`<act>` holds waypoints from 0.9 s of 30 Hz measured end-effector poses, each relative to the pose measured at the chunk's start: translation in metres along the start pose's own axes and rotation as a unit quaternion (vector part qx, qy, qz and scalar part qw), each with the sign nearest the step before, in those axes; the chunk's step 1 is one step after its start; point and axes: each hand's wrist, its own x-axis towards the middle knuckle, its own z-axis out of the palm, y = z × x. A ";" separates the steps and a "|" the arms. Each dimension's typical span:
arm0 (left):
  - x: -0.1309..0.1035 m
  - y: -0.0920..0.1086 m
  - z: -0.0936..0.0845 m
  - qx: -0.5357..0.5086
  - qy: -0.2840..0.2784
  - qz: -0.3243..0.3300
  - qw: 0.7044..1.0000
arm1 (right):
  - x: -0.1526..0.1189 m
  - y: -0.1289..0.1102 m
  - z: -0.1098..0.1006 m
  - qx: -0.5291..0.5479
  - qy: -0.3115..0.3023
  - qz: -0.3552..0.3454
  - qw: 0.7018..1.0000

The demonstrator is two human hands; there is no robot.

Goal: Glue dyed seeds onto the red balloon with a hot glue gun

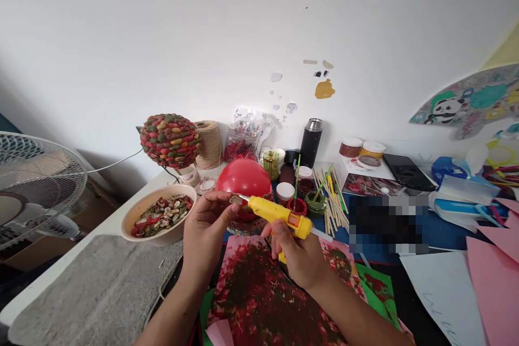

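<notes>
In my right hand (pixel 302 259) is a yellow hot glue gun (pixel 278 212), its nozzle pointing left and a clear glue stick jutting from its rear. Pinched between the thumb and fingers of my left hand (pixel 205 230) is a small pale pistachio shell (pixel 235 200), right at the nozzle tip. Whether the nozzle touches it, I cannot tell. Just behind both hands sits a red balloon (pixel 244 175), its lower part largely hidden by my fingers and the gun. To the left, a cream bowl (pixel 126 224) holds many painted shells in red, green and natural tones.
A ball covered in coloured shells (pixel 170 140) stands beside a twine spool (pixel 208 143). Paint jars (pixel 315 205), wooden sticks (pixel 334 200) and a black flask (pixel 311 143) line the back. Paint-stained paper (pixel 263 292) lies under my hands. A fan (pixel 36 189) is at left.
</notes>
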 end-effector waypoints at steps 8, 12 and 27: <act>-0.001 0.005 0.002 0.042 0.004 0.018 0.999 | -0.001 -0.010 0.003 -0.056 -0.016 -0.064 0.996; -0.001 0.005 0.002 0.053 0.011 0.007 0.999 | 0.000 -0.010 0.003 -0.042 0.000 -0.055 0.998; -0.002 0.004 0.001 0.053 -0.001 0.014 0.998 | -0.001 -0.011 0.005 -0.070 -0.003 -0.066 0.995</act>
